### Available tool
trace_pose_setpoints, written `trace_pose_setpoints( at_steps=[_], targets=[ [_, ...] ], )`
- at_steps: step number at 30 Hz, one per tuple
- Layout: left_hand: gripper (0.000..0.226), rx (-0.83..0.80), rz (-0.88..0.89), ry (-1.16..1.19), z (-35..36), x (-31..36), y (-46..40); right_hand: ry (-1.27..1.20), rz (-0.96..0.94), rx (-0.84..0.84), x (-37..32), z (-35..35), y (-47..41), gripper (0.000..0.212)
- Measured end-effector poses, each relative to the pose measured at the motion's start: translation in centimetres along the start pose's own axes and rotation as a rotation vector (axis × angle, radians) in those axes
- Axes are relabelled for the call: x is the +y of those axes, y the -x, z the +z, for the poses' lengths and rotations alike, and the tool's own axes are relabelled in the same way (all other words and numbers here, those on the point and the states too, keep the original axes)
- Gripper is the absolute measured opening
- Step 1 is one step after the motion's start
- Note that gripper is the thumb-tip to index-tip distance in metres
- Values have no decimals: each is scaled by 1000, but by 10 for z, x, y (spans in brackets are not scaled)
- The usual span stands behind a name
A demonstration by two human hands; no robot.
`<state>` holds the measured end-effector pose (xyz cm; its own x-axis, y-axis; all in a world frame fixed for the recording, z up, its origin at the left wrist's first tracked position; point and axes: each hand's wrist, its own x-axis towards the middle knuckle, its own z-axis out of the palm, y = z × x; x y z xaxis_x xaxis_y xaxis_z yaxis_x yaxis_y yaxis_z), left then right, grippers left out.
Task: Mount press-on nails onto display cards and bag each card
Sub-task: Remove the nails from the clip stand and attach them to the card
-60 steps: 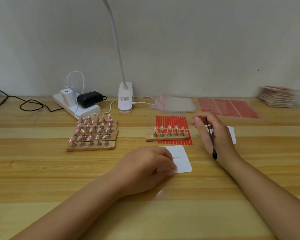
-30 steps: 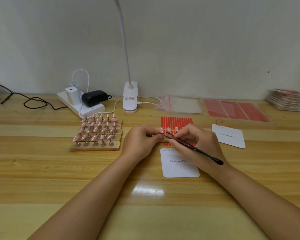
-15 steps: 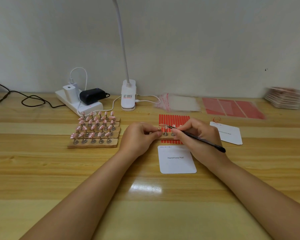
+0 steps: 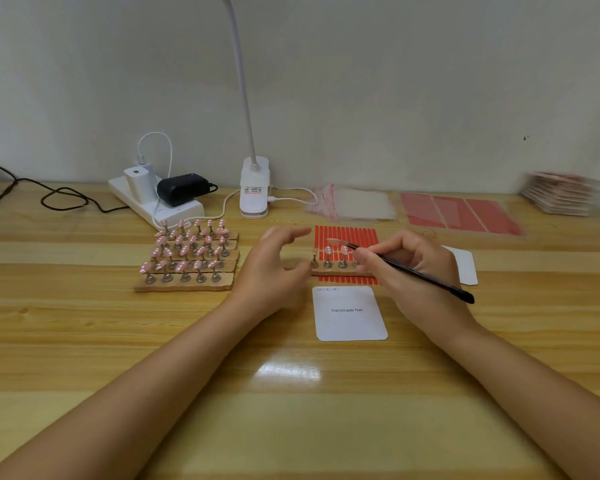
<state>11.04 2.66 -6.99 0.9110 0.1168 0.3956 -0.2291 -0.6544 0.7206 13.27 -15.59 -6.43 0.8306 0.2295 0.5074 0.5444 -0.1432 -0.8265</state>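
Note:
A white display card [image 4: 350,313] printed "Handmade Nail" lies in front of me. Just beyond it a small wooden strip [image 4: 333,271] carries pink nails on metal stands, lying on a red sticker sheet [image 4: 347,235]. My right hand [image 4: 409,271] grips black tweezers [image 4: 413,271], and a pink nail [image 4: 334,242] sits at their tip above the strip. My left hand [image 4: 274,268] hovers left of the strip with fingers spread and holds nothing. A larger wooden rack [image 4: 187,258] of pink nails stands further left.
A second white card [image 4: 465,265] lies right of my right hand. At the back are clear bags [image 4: 354,204], red sheets [image 4: 458,214], a card stack [image 4: 561,194], a clip lamp [image 4: 254,188] and a power strip [image 4: 153,202] with chargers.
My right hand has lifted a pink nail off the strip's left stand with the tweezers. My left hand has let go of the strip and opened.

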Motion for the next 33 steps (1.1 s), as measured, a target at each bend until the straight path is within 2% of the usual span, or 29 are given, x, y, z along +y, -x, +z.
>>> trace_pose_setpoints(
  at_steps=[3, 6, 8, 11, 15, 23, 28, 33],
  targets=[
    [31, -11, 111, -31, -12, 2, 13, 77, -64, -56, 1, -6, 12, 11],
    [22, -196, 143, -115, -15, 2, 28, 166, -131, -85, 6, -8, 21, 12],
    [36, -258, 156, -233, -12, 1, 34, 246, -194, -103, 8, -8, 23, 11],
    [50, -256, 174, -347, -8, 0, 36, 403, -348, -180, 7, -10, 23, 8],
    [51, -236, 162, -316, -8, -1, 38, 546, -494, -258, 7, -11, 22, 16],
    [51, -254, 121, -269, -8, 0, 37, 669, -626, -317, 6, -9, 22, 28],
    [52, -260, 117, -272, -8, 0, 37, 723, -675, -318, 5, -7, 22, 18],
    [51, -260, 121, -270, -9, -1, 37, 732, -670, -337, 6, -8, 22, 18]
  ],
)
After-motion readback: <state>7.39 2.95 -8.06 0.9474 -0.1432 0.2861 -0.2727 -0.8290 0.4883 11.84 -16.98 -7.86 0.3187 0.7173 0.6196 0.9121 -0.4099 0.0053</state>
